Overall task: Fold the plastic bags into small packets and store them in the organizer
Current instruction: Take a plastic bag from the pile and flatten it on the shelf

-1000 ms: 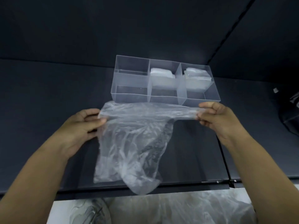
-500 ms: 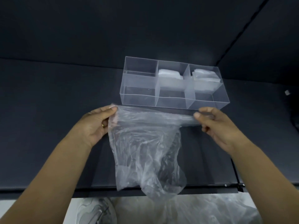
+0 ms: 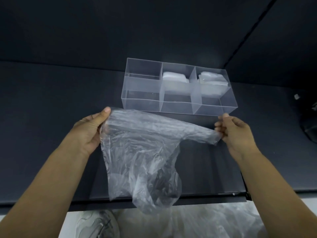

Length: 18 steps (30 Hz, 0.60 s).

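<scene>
Head view: crinkled clear plastic bag (image 3: 140, 152) stretched between left hand (image 3: 89, 129) and right hand (image 3: 235, 129).

Organizer (image 3: 142, 103) on table (image 3: 51, 117), behind bag (image 3: 140, 152); packets (image 3: 173, 78) inside.

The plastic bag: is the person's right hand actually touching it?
Touching. The head view shows the right hand pinching the bunched end of the plastic bag, with no gap between them; the left hand holds the other end.
</scene>
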{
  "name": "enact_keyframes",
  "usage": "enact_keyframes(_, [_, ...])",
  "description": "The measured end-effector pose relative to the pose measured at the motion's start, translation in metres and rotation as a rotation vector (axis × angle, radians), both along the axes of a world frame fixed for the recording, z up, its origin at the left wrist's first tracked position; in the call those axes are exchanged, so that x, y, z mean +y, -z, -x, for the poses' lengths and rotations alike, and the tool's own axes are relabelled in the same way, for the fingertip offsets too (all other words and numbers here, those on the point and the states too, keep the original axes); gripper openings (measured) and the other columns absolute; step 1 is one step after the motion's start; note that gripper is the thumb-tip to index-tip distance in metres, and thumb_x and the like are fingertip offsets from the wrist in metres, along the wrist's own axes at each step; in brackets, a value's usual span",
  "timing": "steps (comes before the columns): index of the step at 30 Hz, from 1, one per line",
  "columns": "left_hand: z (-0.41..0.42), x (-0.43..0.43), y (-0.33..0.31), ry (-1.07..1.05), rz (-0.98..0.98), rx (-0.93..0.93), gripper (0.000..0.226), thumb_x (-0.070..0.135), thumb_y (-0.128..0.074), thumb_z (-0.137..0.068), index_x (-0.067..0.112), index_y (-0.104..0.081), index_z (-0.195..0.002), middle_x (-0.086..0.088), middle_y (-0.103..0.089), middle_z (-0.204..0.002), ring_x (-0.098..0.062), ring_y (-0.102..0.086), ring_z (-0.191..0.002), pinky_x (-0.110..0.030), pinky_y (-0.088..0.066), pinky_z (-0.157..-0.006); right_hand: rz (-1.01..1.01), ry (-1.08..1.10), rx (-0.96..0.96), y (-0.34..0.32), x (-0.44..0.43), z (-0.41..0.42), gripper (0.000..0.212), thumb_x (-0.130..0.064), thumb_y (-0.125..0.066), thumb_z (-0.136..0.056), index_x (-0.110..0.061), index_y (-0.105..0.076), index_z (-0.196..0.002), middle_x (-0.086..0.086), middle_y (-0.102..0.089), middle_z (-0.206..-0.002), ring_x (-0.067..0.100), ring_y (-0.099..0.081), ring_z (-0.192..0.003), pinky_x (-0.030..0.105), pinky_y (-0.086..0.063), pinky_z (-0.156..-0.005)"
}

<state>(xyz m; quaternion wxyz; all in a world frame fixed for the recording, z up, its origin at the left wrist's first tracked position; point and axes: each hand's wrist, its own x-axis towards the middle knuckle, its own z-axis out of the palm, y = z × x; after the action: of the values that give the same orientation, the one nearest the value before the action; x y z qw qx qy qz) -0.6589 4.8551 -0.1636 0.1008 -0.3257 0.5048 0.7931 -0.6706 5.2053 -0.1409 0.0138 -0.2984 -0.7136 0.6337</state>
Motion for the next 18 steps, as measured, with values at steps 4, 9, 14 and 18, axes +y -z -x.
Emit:
enact_keyframes(4, [0.001, 0.002, 0.001, -0.027, 0.075, -0.019, 0.053, 0.034, -0.077, -0.06, 0.004, -0.067, -0.103, -0.008, -0.07, -0.086, -0.015, -0.068, -0.068, -0.028, -0.06, -0.062, -0.25, -0.212, -0.183, 0.0, -0.004, -0.008, 0.039, -0.06, -0.059, -0.083, -0.021, -0.067, -0.085, -0.006, -0.063, -0.08, 0.008, -0.054, -0.07, 0.024, -0.039, -0.061])
enact_keyframes(9, [0.0, 0.003, 0.0, -0.035, 0.099, -0.023, 0.05, 0.035, -0.079, -0.059, 0.007, -0.066, -0.098, -0.008, -0.07, -0.086, -0.016, -0.067, -0.068, -0.029, -0.058, -0.061, -0.459, -0.552, -0.23, 0.003, -0.003, -0.02, 0.025, -0.033, -0.078, -0.077, -0.012, -0.068, -0.07, -0.003, -0.062, -0.059, 0.004, -0.053, -0.055, 0.016, -0.041, -0.056])
enact_keyframes(14, [0.008, 0.005, -0.002, -0.129, 0.117, -0.031, 0.023, 0.027, -0.077, -0.077, 0.015, -0.058, -0.082, 0.0, -0.064, -0.072, -0.006, -0.066, -0.054, -0.018, -0.052, -0.051, -0.387, -0.188, -0.089, 0.005, 0.01, -0.009, 0.022, -0.02, -0.067, -0.086, 0.001, -0.068, -0.089, 0.008, -0.053, -0.063, 0.018, -0.045, -0.063, 0.025, -0.037, -0.054])
enact_keyframes(18, [0.003, 0.009, -0.007, -0.064, 0.113, -0.014, 0.027, 0.035, -0.069, -0.085, 0.011, -0.059, -0.093, -0.007, -0.071, -0.091, -0.015, -0.073, -0.08, -0.026, -0.057, -0.066, -0.631, -0.147, -0.01, 0.001, 0.017, -0.011, 0.035, -0.028, -0.066, -0.087, 0.001, -0.062, -0.105, 0.021, -0.064, -0.099, 0.026, -0.057, -0.084, 0.024, -0.04, -0.061])
